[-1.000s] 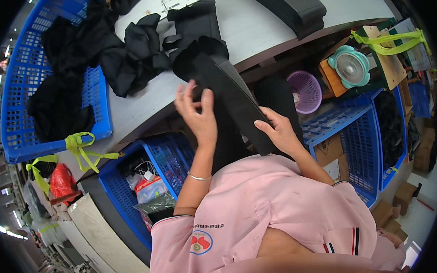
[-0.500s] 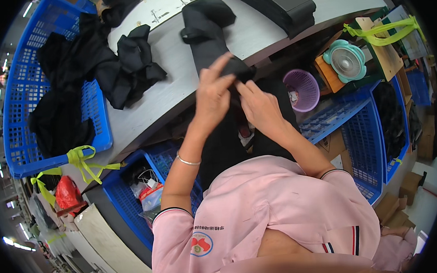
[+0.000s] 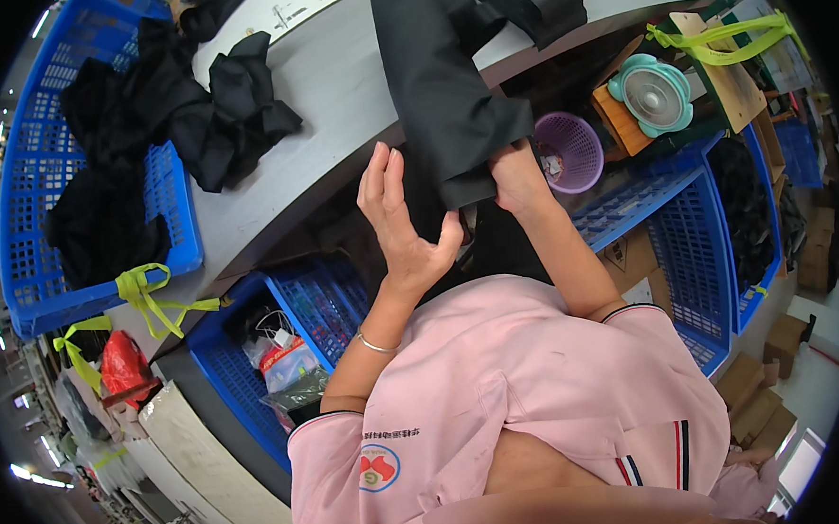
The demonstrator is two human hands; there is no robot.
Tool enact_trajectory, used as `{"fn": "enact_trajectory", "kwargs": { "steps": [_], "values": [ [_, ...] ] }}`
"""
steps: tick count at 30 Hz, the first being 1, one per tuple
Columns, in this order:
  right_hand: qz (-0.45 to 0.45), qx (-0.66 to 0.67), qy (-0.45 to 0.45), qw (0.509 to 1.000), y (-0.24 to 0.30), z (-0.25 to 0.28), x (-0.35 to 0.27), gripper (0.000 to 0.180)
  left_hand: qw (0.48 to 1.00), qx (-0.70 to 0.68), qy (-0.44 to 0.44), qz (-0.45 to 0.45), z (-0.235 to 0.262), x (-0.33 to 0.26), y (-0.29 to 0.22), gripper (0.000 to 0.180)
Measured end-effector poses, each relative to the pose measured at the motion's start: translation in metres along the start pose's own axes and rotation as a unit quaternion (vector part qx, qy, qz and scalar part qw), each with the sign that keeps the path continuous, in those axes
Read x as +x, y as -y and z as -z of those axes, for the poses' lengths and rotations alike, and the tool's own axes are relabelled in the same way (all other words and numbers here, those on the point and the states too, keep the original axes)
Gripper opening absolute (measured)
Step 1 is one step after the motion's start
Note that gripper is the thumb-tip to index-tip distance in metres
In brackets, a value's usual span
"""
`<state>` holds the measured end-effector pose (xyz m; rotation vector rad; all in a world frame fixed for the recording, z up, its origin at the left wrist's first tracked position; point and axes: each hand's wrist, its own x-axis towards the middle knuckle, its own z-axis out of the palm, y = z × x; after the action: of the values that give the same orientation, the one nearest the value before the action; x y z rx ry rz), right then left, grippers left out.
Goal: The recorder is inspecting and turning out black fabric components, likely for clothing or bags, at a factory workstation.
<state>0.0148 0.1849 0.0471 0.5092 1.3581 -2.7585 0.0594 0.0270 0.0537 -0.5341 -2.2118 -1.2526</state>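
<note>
The black cloth piece (image 3: 444,99) is long and smooth, lying over the edge of the grey table (image 3: 334,86) and hanging down. The right hand (image 3: 520,181) grips its lower edge, while the left hand (image 3: 400,220) is open with nothing in it, just beside the cloth. The blue basket (image 3: 165,195) on the table holds more black cloth, and the small purple basket (image 3: 570,150) holds small items I cannot tell.

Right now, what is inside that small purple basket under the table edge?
The purple basket holds a small whitish scrap near its left wall; what it is stays unclear. The right hand gripping the black cloth covers its left rim.
</note>
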Motion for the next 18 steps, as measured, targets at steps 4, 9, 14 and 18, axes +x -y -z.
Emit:
{"fn": "enact_trajectory", "kwargs": {
  "steps": [4, 9, 14, 18],
  "values": [
    [-0.015, 0.045, 0.011, 0.999, 0.007, -0.003, -0.009, 0.045, 1.000, -0.006, -0.007, 0.003, -0.012, 0.002, -0.009, 0.094],
    [-0.012, 0.076, 0.025, 0.997, 0.013, 0.000, -0.020, 0.042, 0.996, -0.011, -0.077, 0.033, -0.018, 0.006, -0.022, 0.083],
    [-0.027, 0.077, 0.047, 0.996, 0.009, 0.002, -0.028, 0.043, 0.983, -0.064, -0.126, 0.114, -0.019, 0.013, -0.026, 0.065],
    [0.000, 0.111, 0.079, 0.991, 0.002, 0.004, -0.026, 0.043, 0.982, -0.087, -0.127, 0.106, -0.021, 0.014, -0.030, 0.060]
  ]
}}
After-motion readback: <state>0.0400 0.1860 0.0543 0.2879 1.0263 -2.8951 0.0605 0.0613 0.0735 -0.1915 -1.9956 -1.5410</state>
